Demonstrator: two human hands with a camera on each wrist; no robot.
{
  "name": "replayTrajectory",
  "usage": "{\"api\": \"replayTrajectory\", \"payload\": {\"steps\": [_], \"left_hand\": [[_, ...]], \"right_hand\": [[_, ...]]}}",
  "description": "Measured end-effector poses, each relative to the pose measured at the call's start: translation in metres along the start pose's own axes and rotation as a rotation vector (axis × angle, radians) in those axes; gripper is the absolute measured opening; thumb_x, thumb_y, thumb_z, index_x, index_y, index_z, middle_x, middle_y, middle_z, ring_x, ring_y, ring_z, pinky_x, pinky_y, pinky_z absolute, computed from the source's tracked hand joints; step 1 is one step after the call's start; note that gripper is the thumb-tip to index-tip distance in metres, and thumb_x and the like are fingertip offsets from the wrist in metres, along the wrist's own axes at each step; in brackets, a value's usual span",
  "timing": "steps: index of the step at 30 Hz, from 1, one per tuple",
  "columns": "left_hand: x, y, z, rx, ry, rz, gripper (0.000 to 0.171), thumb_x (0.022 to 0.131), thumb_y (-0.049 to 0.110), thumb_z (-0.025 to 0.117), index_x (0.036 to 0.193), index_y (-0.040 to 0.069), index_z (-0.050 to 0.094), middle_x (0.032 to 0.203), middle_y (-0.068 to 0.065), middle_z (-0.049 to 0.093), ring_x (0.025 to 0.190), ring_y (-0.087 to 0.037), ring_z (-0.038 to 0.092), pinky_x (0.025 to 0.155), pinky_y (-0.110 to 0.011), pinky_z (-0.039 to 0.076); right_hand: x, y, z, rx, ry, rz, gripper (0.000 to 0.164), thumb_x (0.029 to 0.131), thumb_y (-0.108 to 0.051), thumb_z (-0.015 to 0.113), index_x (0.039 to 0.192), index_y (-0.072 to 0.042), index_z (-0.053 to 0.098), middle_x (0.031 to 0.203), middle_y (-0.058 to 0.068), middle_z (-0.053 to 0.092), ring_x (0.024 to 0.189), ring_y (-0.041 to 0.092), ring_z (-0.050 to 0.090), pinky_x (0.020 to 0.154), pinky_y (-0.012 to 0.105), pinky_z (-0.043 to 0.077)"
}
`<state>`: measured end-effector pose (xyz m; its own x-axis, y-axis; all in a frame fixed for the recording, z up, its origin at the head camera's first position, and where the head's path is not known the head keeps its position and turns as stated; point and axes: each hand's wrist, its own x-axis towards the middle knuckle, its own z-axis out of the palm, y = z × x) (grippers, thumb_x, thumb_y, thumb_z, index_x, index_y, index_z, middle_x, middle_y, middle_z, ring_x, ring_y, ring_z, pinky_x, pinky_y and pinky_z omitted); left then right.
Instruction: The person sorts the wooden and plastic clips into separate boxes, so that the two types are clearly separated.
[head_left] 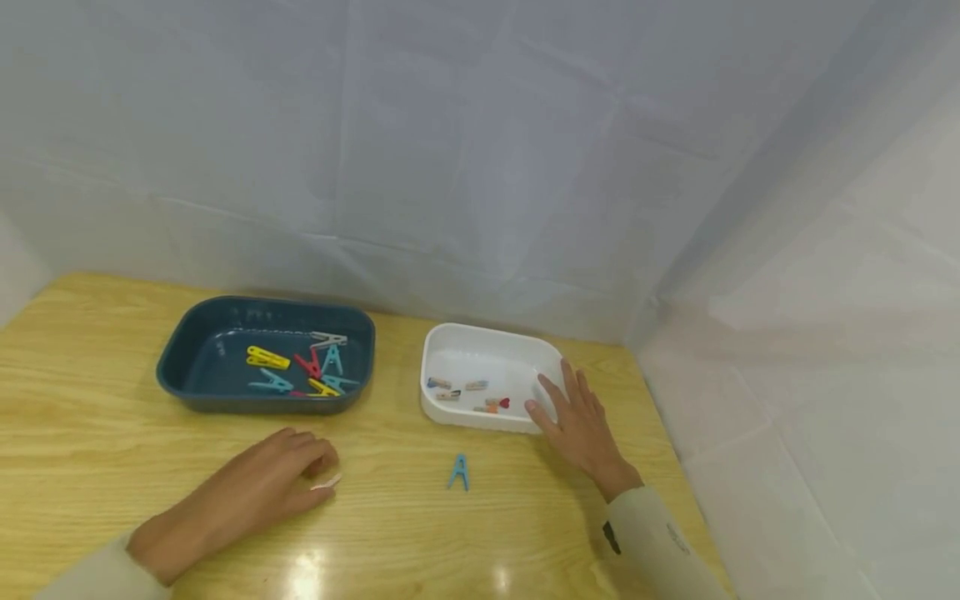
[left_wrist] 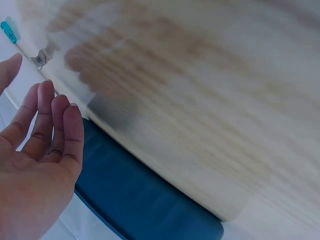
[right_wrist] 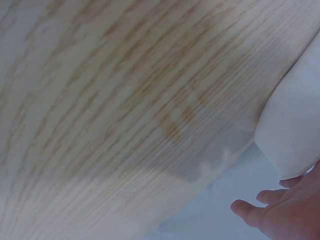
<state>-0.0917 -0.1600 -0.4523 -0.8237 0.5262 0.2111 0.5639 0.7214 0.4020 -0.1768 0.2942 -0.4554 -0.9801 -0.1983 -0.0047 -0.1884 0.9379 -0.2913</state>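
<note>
My left hand hovers over the wooden table in front of the dark blue tray, fingers loosely bent and parted from the thumb. Beside its fingertips lies a small whitish clip, seen in the left wrist view as a greyish clip apart from the fingers. My right hand reaches over the right rim of the white tray, fingers spread and fairly straight. In the right wrist view its fingers are beside the tray wall; contact is unclear. A blue clothespin lies between both hands.
Several coloured plastic clothespins lie in the dark blue tray. The white tray holds several small wooden clothespins with decorations, one with a red heart. White sheeting hangs behind the table and on the right.
</note>
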Motion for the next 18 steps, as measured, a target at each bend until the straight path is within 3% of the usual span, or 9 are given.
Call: {"api": "replayTrajectory", "payload": {"steps": [12,18], "left_hand": [[-0.0096,-0.0054,0.0078,-0.062,0.001,0.044,0.026,0.087,0.023,0.093,0.098,0.030,0.070,0.093,0.025,0.058,0.089,0.002,0.051,0.075,-0.027,0.054],[-0.0030,-0.0039,0.0054,0.026,0.089,0.112,0.027,0.084,0.022,0.094,0.097,0.030,0.072,0.094,0.024,0.063,0.089,-0.002,0.055,0.079,-0.034,0.055]], "right_hand": [[-0.0007,0.0010,0.0009,0.012,0.003,-0.007,0.072,0.113,-0.060,0.046,0.171,-0.018,0.040,0.185,0.017,0.003,0.169,0.050,0.006,0.129,0.079,0.017],[-0.0007,0.0021,0.0013,0.002,0.009,-0.011,0.071,0.113,-0.060,0.045,0.171,-0.019,0.040,0.185,0.017,0.003,0.169,0.050,0.007,0.129,0.080,0.018]]}}
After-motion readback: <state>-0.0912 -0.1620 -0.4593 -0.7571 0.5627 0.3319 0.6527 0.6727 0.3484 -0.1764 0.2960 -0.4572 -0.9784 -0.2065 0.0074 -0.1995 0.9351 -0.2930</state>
